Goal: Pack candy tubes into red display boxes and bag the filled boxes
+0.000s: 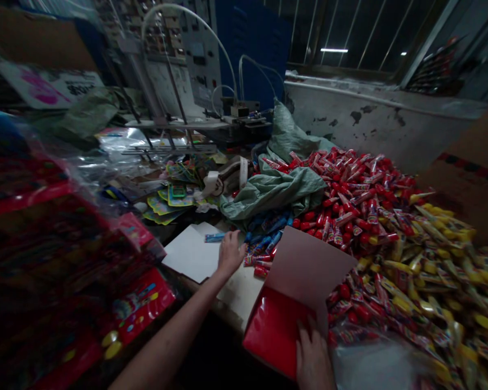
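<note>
My left hand reaches over a white card sheet, its fingers apart and slightly bent. Just left of its fingertips, a slim blue packaged item lies on that sheet; I cannot tell whether they touch. To the right stands a tilted cardboard box, glossy red with a pale raised flap. Against the box's right side is my right hand, fingers over the red face and gripping the edge. Between the hands and the heap lie small blue wrapped tubes.
A large heap of red wrapped tubes and yellow ones covers the right side. A green woven sack lies behind. Red printed boxes are stacked at left. A machine with hoses stands at the back.
</note>
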### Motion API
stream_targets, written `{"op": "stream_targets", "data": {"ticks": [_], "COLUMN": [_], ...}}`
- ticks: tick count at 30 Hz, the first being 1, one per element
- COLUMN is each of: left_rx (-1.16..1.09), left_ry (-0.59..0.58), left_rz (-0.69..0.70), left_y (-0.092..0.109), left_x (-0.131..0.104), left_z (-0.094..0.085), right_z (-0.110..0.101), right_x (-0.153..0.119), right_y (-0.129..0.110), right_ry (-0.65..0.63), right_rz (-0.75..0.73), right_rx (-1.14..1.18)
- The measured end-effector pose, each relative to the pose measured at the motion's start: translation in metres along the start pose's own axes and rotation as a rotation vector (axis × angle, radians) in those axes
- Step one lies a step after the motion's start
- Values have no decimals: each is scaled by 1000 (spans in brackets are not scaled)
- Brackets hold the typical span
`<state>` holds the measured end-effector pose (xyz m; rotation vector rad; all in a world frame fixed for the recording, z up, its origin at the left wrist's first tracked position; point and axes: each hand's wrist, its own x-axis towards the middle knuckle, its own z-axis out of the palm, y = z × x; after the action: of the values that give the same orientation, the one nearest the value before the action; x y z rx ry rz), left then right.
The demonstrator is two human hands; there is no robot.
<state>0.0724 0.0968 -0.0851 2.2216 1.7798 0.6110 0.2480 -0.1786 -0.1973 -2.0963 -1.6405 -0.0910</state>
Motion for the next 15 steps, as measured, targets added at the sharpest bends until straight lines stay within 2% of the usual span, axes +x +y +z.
{"op": "stream_targets", "data": {"ticks": [3,5,7,10,15], "left_rx": [122,170,193,184,85], "left_ry": [-54,-129,-184,-230,-301], "left_rz": [-98,-95,-61,-4,26], "left_y": [-36,-54,-62,-57,-20], "left_x": [49,63,67,64,54], "left_z": [4,9,15,27,55], "right_z": [2,2,1,-1,-2], "right_x": [-15,-23,-27,-25,-15], "right_y": [8,15,20,22,14], "right_ry": [52,66,57,33,20], "right_rz": [-25,-29,-34,-42,-55], "right_rx": [18,28,49,81,71]}}
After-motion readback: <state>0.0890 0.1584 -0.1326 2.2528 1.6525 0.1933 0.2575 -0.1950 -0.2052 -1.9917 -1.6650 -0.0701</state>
